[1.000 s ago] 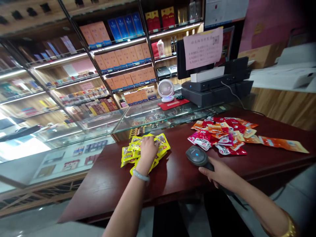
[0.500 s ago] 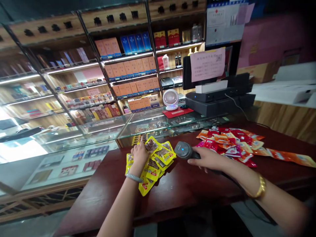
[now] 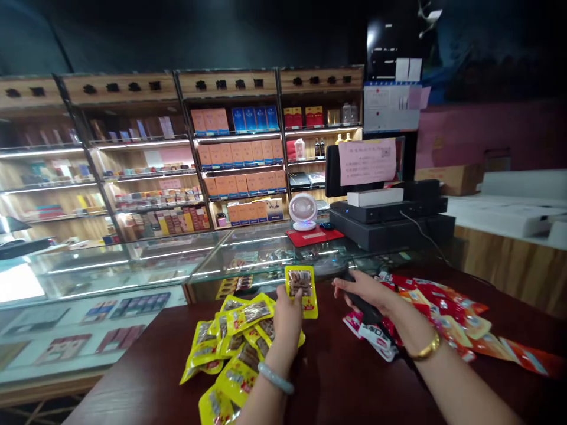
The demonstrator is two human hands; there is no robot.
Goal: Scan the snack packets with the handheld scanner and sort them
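Note:
My left hand (image 3: 287, 319), a pale bangle at its wrist, pinches one yellow snack packet (image 3: 305, 283) with a clear window showing brown pieces. That packet is raised at the far side of a spread pile of similar yellow packets (image 3: 241, 342), partly covered by my left forearm. My right hand (image 3: 370, 292), with a gold bracelet at the wrist, grips a dark barcode scanner by its handle (image 3: 367, 308). The scanner's head is blurred and points toward the held packet, apart from it. Red and orange snack packets (image 3: 447, 313) lie beside and beyond my right forearm.
The dark red tabletop (image 3: 137, 366) meets a glass display counter (image 3: 248, 245). On that stand a small white fan (image 3: 303, 211), a red mat (image 3: 314, 237) and a black cash register (image 3: 390, 230) with a paper-covered screen (image 3: 367, 162). Stocked shelves (image 3: 239, 168) line the back wall.
My left hand has moved right from the pile, lifting one yellow packet. The yellow pile is more spread out. The scanner has turned from pointing left to pointing away. The view has tilted up.

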